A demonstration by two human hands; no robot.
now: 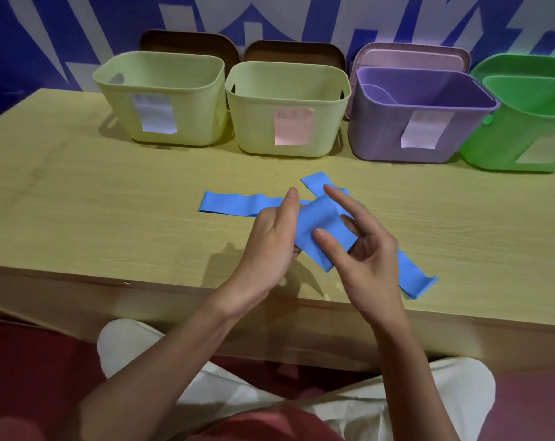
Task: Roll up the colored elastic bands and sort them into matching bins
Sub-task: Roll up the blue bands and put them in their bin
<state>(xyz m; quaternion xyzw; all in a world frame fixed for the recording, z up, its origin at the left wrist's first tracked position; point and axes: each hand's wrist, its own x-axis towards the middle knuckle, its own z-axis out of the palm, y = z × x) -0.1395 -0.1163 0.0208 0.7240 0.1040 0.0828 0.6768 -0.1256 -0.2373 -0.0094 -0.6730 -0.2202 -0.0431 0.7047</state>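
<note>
Both hands hold a partly rolled blue elastic band (320, 227) just above the table's near middle. My left hand (271, 243) grips its left side, thumb up along the roll. My right hand (362, 246) pinches it from the right, thumb on the front and fingers behind. One loose blue strip (234, 203) lies flat to the left, and another blue strip (419, 280) trails to the right front edge. A short blue end (316, 183) shows behind the hands. How these strips join is hidden by my hands.
Four bins stand in a row at the back of the wooden table (94, 202): two pale yellow-green bins (161, 97) (288, 106), a purple bin (422, 119) and a green bin (524, 122), each with a paper label. Lids lean behind them.
</note>
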